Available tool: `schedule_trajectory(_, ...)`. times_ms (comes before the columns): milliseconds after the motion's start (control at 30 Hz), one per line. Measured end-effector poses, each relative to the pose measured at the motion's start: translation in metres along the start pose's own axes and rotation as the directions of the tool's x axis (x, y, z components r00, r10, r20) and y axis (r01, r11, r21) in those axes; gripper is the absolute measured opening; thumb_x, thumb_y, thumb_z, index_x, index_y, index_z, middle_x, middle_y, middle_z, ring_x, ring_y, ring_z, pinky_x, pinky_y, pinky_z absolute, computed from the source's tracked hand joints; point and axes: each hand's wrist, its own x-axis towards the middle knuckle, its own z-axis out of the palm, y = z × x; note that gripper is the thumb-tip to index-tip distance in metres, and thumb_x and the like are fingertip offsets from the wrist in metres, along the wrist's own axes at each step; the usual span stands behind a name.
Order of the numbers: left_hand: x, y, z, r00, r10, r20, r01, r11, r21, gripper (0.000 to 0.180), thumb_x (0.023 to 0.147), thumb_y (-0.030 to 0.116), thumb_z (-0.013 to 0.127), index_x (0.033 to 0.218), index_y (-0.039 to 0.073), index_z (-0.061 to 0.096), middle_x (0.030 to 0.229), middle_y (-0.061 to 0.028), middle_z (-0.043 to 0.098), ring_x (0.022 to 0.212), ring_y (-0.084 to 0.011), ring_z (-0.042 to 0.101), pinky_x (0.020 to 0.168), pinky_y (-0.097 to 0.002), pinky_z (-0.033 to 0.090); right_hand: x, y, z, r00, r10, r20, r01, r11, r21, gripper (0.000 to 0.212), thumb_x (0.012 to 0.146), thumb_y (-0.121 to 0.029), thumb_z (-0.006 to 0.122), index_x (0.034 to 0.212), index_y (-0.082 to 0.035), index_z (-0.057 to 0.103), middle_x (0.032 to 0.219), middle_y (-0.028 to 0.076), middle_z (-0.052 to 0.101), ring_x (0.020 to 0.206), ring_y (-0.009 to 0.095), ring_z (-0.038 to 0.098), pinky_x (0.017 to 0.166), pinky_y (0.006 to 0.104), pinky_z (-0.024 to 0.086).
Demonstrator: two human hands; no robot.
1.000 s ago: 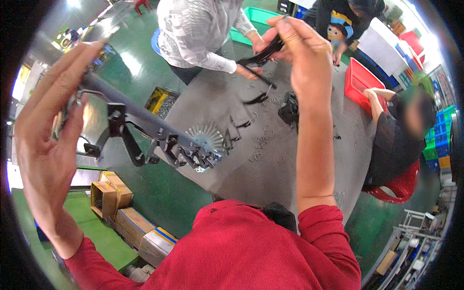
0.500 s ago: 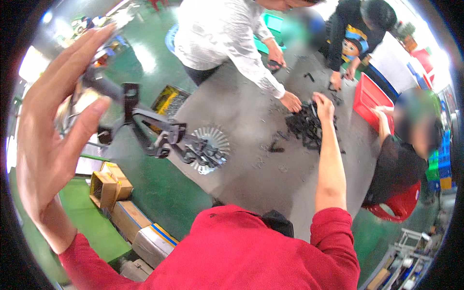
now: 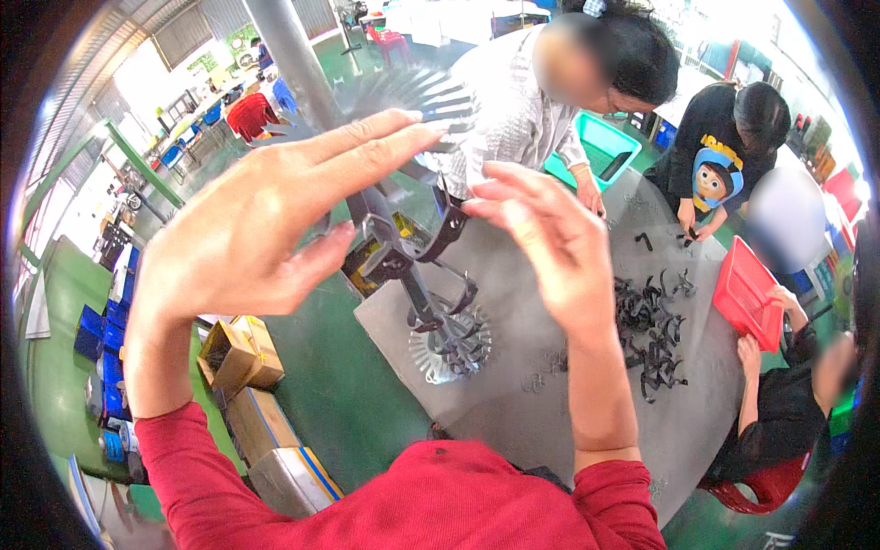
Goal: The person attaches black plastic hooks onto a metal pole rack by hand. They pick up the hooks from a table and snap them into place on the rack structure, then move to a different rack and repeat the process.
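Observation:
A dark upright post (image 3: 417, 295) rises from a slotted pale disc (image 3: 431, 359), and several black curved pieces hang along it. At its top a grey slotted disc (image 3: 412, 101) is blurred. My left hand (image 3: 266, 215) is raised beside this top disc, fingers stretched and thumb apart, with nothing seen in it. My right hand (image 3: 545, 238) is at the post's other side, its fingertips closed on the end of a black curved piece (image 3: 447, 231). Part of that piece overlaps the post. To the right, a loose pile of similar black curved pieces (image 3: 653, 335) lies on the grey table (image 3: 513, 403).
Across the table two people work, with a green basket (image 3: 610, 151) near one. At the right a third person's hands touch a red basket (image 3: 747, 293). Cardboard boxes (image 3: 261, 417) stand on the floor at left. A grey pillar (image 3: 289, 55) rises behind.
My right hand has come from the pile up to the post, with a black curved piece at its fingertips. My left hand has shifted right in view. The view has tilted upward.

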Motion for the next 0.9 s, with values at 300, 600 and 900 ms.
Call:
schedule_trajectory(300,-0.005,0.009,0.018,0.970,0.005,-0.243,0.000,1.000,0.018,0.063,0.061,-0.016,0.057,0.118,0.013,0.060,0.118,-0.0124,0.059,0.106,-0.0313,0.059,0.084,-0.0361,0.051,0.012,-0.017,0.029,0.977,0.200,0.074,-0.206,0.974,0.093,0.022,0.093,-0.014,0.053,0.105,0.002,0.060,0.083,0.007,0.067,0.070,0.012,0.065,0.061,0.0220,0.051)
schedule_trajectory(600,-0.004,0.014,0.021,0.963,0.051,-0.263,-0.039,0.998,0.049,0.059,0.060,-0.016,0.059,0.113,0.009,0.063,0.111,-0.0124,0.063,0.099,-0.0300,0.062,0.083,-0.0352,0.052,0.005,-0.013,0.041,0.991,0.084,-0.103,-0.069,0.987,0.146,0.016,0.092,-0.008,0.054,0.099,0.004,0.061,0.074,0.008,0.063,0.063,0.013,0.063,0.055,0.0232,0.052)
schedule_trajectory(900,-0.002,0.017,0.026,0.952,0.094,-0.292,-0.067,0.992,0.103,0.058,0.059,-0.013,0.061,0.112,0.008,0.064,0.110,-0.0124,0.064,0.099,-0.0302,0.063,0.082,-0.0345,0.052,-0.002,-0.017,0.037,0.992,-0.002,-0.123,0.018,0.992,0.125,0.014,0.091,-0.005,0.054,0.097,0.006,0.062,0.071,0.009,0.062,0.061,0.013,0.061,0.055,0.0228,0.051)
